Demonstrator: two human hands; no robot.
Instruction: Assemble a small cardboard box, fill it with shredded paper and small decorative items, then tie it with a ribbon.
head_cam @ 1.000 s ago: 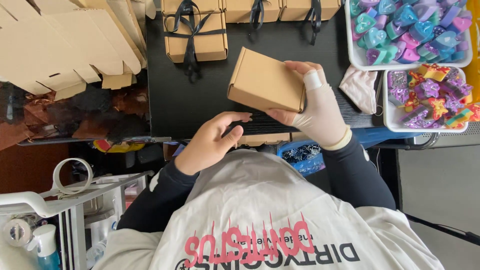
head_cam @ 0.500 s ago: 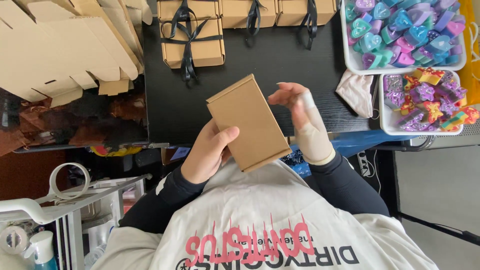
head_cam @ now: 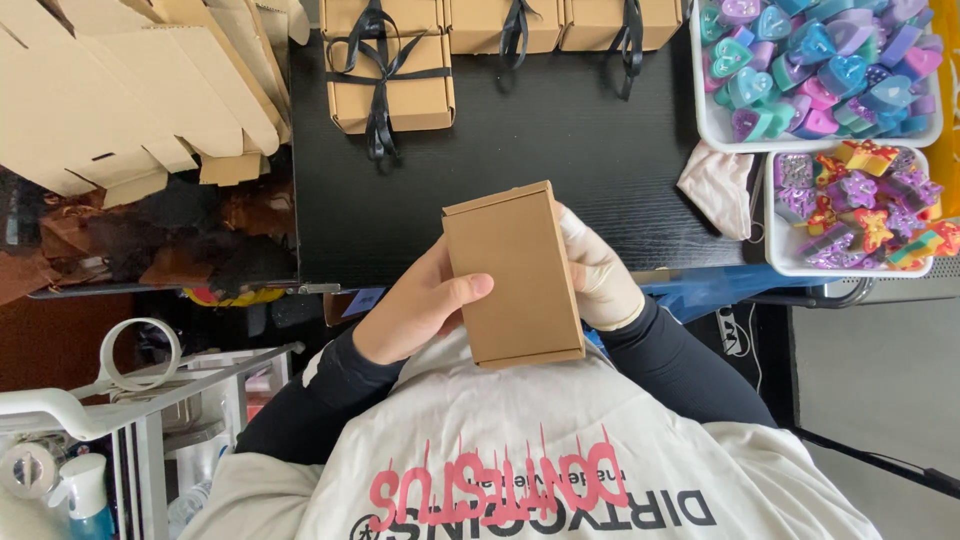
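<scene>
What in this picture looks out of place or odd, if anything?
A pale cloth lies crumpled at the table edge beside the trays. The right hand wears a pale glove; the left hand is bare. Both hold a plain box, which looks undamaged. The ribboned boxes sit in order.

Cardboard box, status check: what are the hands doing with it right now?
Left hand and gloved right hand grip closed cardboard box from both sides. Held above black table edge. Nothing in the way.
</scene>
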